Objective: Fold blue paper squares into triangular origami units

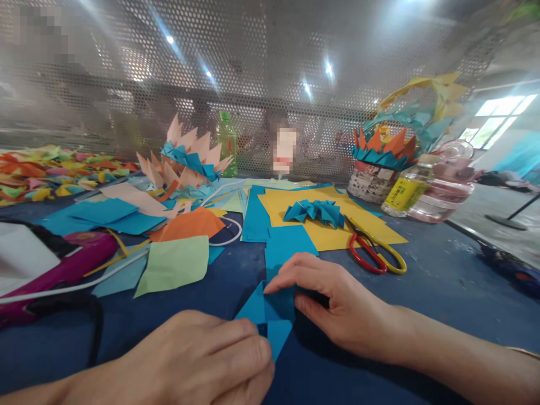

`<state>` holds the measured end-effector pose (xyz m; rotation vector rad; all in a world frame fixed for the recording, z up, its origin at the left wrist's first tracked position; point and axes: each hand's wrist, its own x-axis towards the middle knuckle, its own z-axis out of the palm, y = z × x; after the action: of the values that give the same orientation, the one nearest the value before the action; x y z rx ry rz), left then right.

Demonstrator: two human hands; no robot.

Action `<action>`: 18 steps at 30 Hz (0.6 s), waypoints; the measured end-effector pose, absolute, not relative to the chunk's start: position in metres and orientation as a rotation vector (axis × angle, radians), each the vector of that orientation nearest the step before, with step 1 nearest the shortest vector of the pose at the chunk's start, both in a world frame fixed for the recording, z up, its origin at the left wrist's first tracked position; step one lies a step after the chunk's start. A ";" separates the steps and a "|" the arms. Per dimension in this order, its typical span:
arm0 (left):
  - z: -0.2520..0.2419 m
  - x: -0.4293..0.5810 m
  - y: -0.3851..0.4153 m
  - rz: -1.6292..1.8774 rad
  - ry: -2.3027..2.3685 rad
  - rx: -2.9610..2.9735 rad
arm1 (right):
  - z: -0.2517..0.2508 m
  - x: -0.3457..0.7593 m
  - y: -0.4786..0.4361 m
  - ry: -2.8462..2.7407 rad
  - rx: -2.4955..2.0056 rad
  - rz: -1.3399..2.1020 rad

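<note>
Blue on blue: pinching near tip of blue paper piece (270, 318) w/ left hand (198, 360), grip narrow, closed on that corner; pressing far part flat w/ right hand (337, 306), fingers stretched, grip wide, clamping nothing. Holding piece down on bench (442, 270), right at front, betw. both hands. Judging progress: approx. midway on this piece, showing triangle flaps already creased, not yet looking like finished folded units (314, 212) sitting on yellow sheet (291, 205) further back. Seeing more flat blue squares (287, 244) lying just beyond right hand, so prob. several pcs left. Leaving scissors (373, 253) untouched, off to right
</note>
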<state>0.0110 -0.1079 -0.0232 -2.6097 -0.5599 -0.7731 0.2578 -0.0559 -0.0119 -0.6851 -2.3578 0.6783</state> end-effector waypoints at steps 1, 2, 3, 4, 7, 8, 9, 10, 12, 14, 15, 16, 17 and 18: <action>-0.021 0.013 -0.108 -0.774 -0.520 -2.647 | -0.013 0.258 -0.054 -2.377 -0.669 0.635; -0.018 0.014 -0.107 -0.766 -0.493 -2.676 | -0.013 0.259 -0.053 -2.384 -0.655 0.576; -0.016 0.016 -0.107 -0.765 -0.480 -2.690 | -0.014 0.260 -0.052 -2.386 -0.646 0.503; -0.015 0.018 -0.106 -0.777 -0.490 -2.680 | -0.014 0.260 -0.051 -2.391 -0.636 0.419; -0.013 0.025 -0.103 -0.882 -0.508 -2.613 | -0.011 0.263 -0.052 -2.437 -0.611 0.140; -0.013 0.028 -0.101 -0.926 -0.511 -2.579 | -0.008 0.264 -0.053 -2.454 -0.615 0.061; -0.013 0.030 -0.100 -0.957 -0.513 -2.548 | -0.006 0.265 -0.055 -2.469 -0.618 -0.001; -0.013 0.031 -0.099 -0.973 -0.519 -2.524 | -0.004 0.265 -0.056 -2.480 -0.617 -0.049; -0.013 0.034 -0.097 -0.986 -0.541 -2.501 | -0.001 0.266 -0.058 -2.501 -0.607 -0.105; -0.012 0.034 -0.097 -0.982 -0.566 -2.508 | 0.000 0.267 -0.058 -2.527 -0.579 -0.146; -0.012 0.034 -0.097 -0.980 -0.569 -2.510 | 0.000 0.268 -0.058 -2.544 -0.564 -0.166; -0.012 0.034 -0.097 -0.983 -0.574 -2.502 | 0.000 0.269 -0.057 -2.562 -0.545 -0.182; -0.012 0.034 -0.097 -0.985 -0.578 -2.491 | 0.000 0.270 -0.055 -2.581 -0.519 -0.193; -0.012 0.034 -0.097 -0.989 -0.576 -2.478 | 0.000 0.271 -0.055 -2.596 -0.485 -0.200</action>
<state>0.0341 -0.0971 -0.0116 -2.4781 -0.5757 -0.9886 0.2710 -0.0545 0.0002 -0.4845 -2.5964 -0.1995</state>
